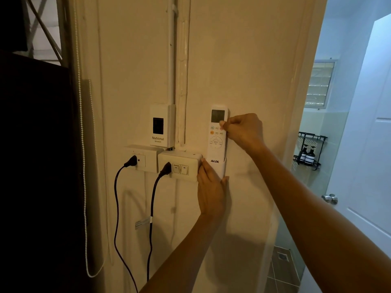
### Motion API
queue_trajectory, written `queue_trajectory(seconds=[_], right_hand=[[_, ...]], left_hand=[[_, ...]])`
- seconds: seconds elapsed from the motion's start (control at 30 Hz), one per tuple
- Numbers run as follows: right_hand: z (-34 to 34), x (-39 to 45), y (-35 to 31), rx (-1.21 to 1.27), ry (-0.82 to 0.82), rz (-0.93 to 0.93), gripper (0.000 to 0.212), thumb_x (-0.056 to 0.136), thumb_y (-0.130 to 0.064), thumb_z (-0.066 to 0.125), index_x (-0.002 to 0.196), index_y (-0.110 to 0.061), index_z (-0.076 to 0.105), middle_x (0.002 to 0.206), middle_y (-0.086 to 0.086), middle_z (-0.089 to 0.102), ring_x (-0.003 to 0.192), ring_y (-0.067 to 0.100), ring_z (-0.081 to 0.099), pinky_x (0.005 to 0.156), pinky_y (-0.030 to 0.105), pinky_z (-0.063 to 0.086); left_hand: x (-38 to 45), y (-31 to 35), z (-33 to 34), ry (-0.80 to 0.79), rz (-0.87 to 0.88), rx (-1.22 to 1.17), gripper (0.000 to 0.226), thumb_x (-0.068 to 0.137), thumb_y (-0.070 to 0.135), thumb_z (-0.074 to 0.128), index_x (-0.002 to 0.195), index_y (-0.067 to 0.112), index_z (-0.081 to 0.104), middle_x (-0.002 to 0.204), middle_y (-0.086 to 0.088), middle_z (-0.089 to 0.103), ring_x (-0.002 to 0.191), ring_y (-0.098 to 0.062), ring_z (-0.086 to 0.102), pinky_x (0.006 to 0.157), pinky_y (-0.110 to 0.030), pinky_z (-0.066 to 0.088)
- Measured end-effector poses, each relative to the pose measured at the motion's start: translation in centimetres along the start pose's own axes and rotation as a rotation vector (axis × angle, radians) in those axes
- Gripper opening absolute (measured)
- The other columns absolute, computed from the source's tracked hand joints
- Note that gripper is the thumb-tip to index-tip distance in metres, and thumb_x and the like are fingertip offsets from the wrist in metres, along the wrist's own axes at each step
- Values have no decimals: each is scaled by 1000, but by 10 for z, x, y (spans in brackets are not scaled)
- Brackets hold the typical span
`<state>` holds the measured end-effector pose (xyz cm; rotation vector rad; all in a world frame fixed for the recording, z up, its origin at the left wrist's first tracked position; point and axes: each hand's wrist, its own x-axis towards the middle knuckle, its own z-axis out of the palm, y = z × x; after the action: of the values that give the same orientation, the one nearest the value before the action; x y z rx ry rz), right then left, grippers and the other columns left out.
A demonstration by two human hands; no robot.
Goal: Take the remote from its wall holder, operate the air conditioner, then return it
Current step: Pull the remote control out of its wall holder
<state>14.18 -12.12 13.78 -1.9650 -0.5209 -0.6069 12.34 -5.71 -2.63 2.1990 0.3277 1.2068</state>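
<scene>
Upright on the cream wall: white remote, lower end seated in white holder, screen and buttons facing out, "AUX" printed just above holder rim. Right hand at remote's upper right edge, grip narrow, thumb and forefinger pinching the side just below the screen. Left hand flat against wall below, grip wide, fingers cupping holder's left side and underside, touching it. Just left of holder: switch box with two rockers and black plug; farther left, socket with second plug. Above these, breaker box marked "National". At right edge, open doorway to bathroom, door knob, rack with two bottles.
</scene>
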Motion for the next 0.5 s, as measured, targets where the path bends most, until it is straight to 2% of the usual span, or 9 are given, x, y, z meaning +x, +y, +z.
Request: queue_trajectory(seconds=[0.17,0.27,0.4,0.5], right_hand=[[-1,5,-6,83,-9,-13,14,74,-42,69,65,-33,63,82,-5,72,75,13,71,76,41,59],[-3,6,-9,129,16,-30,14,75,-43,68,65,-35,62,78,-10,71,75,11,71,77,40,59],[-4,7,-8,166,62,-19,17,72,-48,66,64,-33,63,72,-15,71,75,9,70,78,40,58],[-5,6,-6,196,74,-2,19,70,-51,66,68,-32,65,73,-15,71,75,9,70,77,41,58]], left_hand=[[0,2,-4,-32,-14,-8,85,86,40,56,144,4,6,151,-19,22,138,-32,26,97,-40,49],[0,3,-9,-45,-29,-31,83,87,40,55,145,7,5,152,-16,21,140,-31,23,98,-40,47],[1,3,-18,-63,-41,-49,84,85,41,59,144,9,7,151,-13,26,138,-29,29,98,-40,46],[1,4,-23,-78,-44,-72,86,84,39,61,144,9,8,151,-12,27,138,-29,29,99,-41,45]])
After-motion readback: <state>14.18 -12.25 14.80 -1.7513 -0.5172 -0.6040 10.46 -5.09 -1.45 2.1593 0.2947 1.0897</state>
